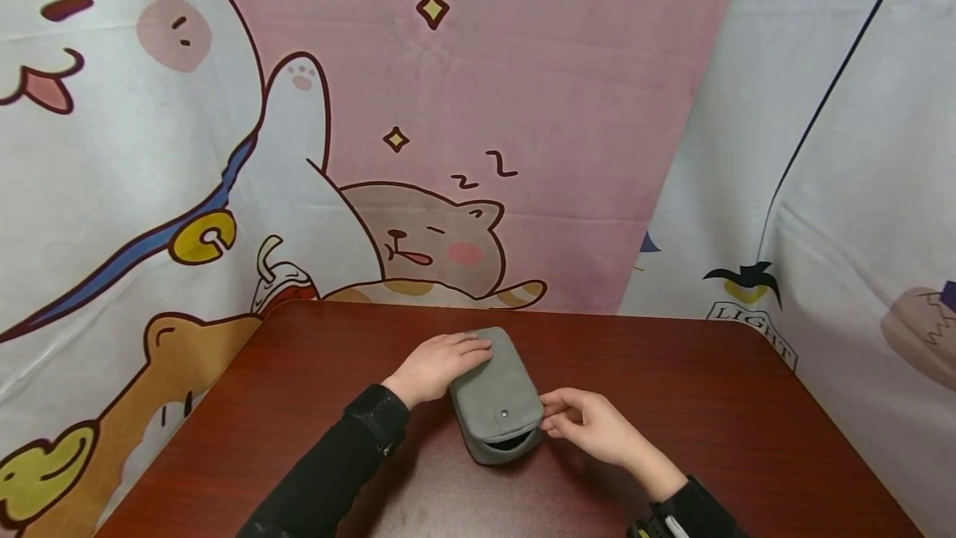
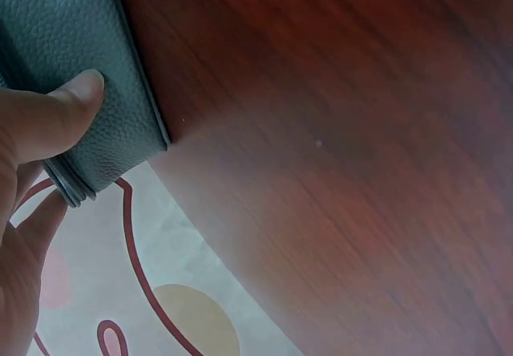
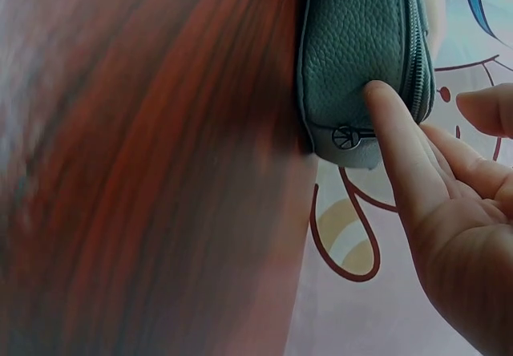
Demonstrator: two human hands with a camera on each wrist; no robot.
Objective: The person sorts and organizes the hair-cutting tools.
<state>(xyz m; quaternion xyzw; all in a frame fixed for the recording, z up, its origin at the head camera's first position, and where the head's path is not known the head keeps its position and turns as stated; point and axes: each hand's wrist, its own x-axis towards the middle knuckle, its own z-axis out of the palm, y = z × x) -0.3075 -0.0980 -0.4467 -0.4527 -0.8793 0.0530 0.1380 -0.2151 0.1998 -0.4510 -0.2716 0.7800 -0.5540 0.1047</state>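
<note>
A grey-green zippered pouch (image 1: 499, 393) of pebbled leather lies on the table, with a small round stud on its top. At its near end the lid stands slightly apart from the base, showing a dark gap. My left hand (image 1: 441, 365) grips the far left part, its fingers over the top and its thumb (image 2: 80, 95) against the leather side. On the right side, a finger (image 3: 393, 123) of my right hand (image 1: 593, 426) touches the pouch near the zipper (image 3: 416, 59), while the thumb is held apart. A round metal zipper pull (image 3: 347, 137) hangs close by. The pouch's inside is hidden.
The dark red-brown wooden table (image 1: 672, 388) reaches out on both sides of the pouch. Behind it hangs a cloth (image 1: 568, 106) printed with cartoon animals. Black sleeves cover both forearms.
</note>
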